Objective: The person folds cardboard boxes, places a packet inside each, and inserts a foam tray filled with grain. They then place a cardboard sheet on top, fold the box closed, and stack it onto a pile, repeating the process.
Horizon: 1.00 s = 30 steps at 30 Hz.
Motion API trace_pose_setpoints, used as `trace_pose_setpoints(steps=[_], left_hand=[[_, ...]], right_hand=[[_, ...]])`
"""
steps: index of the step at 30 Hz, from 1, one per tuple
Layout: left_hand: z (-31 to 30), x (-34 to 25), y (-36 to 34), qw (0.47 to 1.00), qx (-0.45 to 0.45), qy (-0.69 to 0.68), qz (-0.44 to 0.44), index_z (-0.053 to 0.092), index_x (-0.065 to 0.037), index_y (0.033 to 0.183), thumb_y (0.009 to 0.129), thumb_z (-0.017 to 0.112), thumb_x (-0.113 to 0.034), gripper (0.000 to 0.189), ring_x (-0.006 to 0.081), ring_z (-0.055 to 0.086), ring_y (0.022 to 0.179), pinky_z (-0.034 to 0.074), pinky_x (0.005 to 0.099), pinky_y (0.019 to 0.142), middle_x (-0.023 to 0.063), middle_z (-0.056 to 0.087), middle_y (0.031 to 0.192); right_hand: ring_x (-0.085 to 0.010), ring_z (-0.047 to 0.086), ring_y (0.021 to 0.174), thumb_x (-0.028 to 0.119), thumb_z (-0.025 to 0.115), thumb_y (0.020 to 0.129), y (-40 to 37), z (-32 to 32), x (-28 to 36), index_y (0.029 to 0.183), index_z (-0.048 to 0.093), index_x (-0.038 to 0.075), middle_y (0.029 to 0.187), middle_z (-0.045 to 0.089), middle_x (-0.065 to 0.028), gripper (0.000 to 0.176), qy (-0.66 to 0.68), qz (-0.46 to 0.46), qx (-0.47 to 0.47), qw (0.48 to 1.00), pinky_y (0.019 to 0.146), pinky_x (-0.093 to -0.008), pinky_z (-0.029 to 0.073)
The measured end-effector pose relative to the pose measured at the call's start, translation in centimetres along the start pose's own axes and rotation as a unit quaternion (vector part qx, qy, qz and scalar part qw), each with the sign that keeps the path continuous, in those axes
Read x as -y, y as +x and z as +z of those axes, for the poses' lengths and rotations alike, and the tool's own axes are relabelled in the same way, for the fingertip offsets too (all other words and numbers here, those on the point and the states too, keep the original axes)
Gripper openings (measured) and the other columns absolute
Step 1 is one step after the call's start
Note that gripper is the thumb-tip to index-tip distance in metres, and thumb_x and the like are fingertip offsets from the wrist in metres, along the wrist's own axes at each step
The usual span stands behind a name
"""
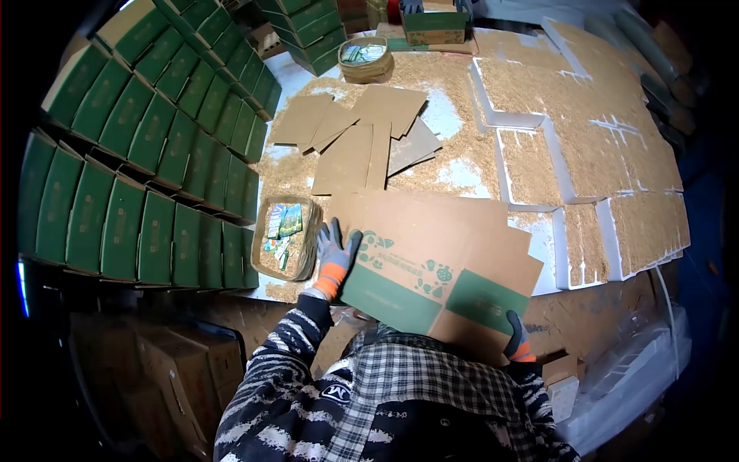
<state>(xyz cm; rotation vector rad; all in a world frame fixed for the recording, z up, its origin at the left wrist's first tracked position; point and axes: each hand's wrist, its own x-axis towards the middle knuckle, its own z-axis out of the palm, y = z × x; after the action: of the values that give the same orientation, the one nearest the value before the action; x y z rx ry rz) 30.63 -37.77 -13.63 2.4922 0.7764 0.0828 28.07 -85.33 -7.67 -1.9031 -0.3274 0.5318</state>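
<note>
A flattened cardboard box (416, 231) with a green printed band and leaf-like green drawings lies tilted in front of my body, across the table's near edge. Its right side has a stepped outline. My left hand (334, 258), in a grey and orange glove, rests at its left edge with the fingers stretched and spread. At the lower right edge, my right hand (517, 339), gloved alike, grips the cardboard; part of its fingers is hidden behind the sheet. Just left of my left hand stands a basket (314, 242) holding colourful packets.
Green boxes (158, 231) are stacked along the left. Loose brown cardboard pieces (354, 154) lie on the shavings-covered table (462, 175). White-edged trays (523, 119) of shavings fill the right. Farther back are another basket (367, 73) and a green box (435, 35), with a gloved hand (412, 6) there.
</note>
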Motion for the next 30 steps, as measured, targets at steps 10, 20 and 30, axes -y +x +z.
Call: trace_pose_setpoints(steps=[10,20,30], left_hand=[[3.4,4.9,-2.5,0.998,-0.038,0.027,-0.045,0.037,-0.006,0.145,0.086,0.060,-0.059,0.083,0.0426,0.045,0.125,0.037,0.0453,0.105,0.0257,0.044,0.137],[3.5,1.5,-1.1,0.938,0.119,-0.313,-0.084,0.024,0.005,0.148,0.084,0.073,-0.042,0.093,0.0285,0.054,0.121,0.042,0.0331,0.101,0.0222,0.052,0.135],[5.1,-8.7,4.3,0.909,0.237,-0.342,0.011,0.031,0.000,0.148,0.095,0.046,-0.056,0.079,0.0305,0.033,0.141,0.029,0.0349,0.113,0.0190,0.033,0.153]], right_hand=[[-0.0301,0.053,0.122,0.030,0.038,0.100,-3.0,-5.0,-8.1,0.136,0.047,-0.003,0.135,0.053,-0.0181,0.049,0.456,0.199,0.015,0.867,0.104,-0.0398,0.041],[-0.0408,0.059,0.107,0.014,0.064,0.084,-13.1,-3.3,-18.2,0.121,0.056,-0.005,0.114,0.062,-0.0248,0.041,0.051,0.085,-0.034,0.994,0.093,-0.0422,0.046],[-0.0305,0.052,0.120,0.026,0.057,0.095,-0.6,-8.5,-2.6,0.131,0.050,-0.002,0.132,0.053,-0.0175,0.046,0.004,0.140,-0.170,0.975,0.103,-0.0386,0.039]])
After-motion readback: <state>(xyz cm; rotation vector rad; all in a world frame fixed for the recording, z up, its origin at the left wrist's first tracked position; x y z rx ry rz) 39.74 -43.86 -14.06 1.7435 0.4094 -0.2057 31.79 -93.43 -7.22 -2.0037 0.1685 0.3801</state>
